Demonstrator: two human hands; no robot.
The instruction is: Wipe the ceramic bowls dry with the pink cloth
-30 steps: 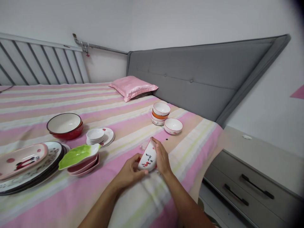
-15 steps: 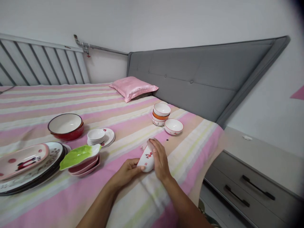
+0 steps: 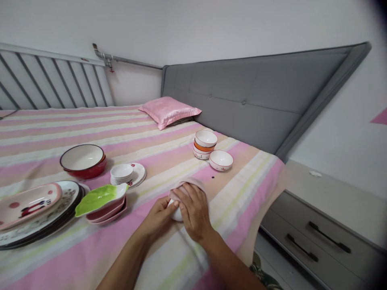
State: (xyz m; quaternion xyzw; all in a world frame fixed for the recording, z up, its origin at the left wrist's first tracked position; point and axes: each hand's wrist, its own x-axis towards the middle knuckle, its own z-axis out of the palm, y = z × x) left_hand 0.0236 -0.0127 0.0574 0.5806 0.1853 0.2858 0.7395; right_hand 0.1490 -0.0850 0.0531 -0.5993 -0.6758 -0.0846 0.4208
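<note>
A small white bowl (image 3: 177, 214) is tilted on its side just above the bed, mostly covered by my hands and a pale pink cloth (image 3: 198, 184). My left hand (image 3: 161, 215) grips the bowl's near left rim, thumb on top. My right hand (image 3: 193, 205) lies over the bowl with curved fingers, pressing the cloth against it. Beyond them stands a stack of bowls (image 3: 206, 139), white and orange, and beside it a single white bowl (image 3: 221, 160) with a red rim and red flowers.
To the left are red pots (image 3: 86, 163), small white dishes (image 3: 121, 172), a green leaf-shaped dish (image 3: 101, 198) on pink dishes, and a pile of oval plates (image 3: 32, 205). A pink pillow (image 3: 170, 111) rests near the grey headboard (image 3: 242, 100). A nightstand (image 3: 329, 201) stands at the right.
My right hand has moved left over the bowl, spreading the cloth across it. The bowl's flower pattern, visible before, is now covered. My left hand keeps its hold.
</note>
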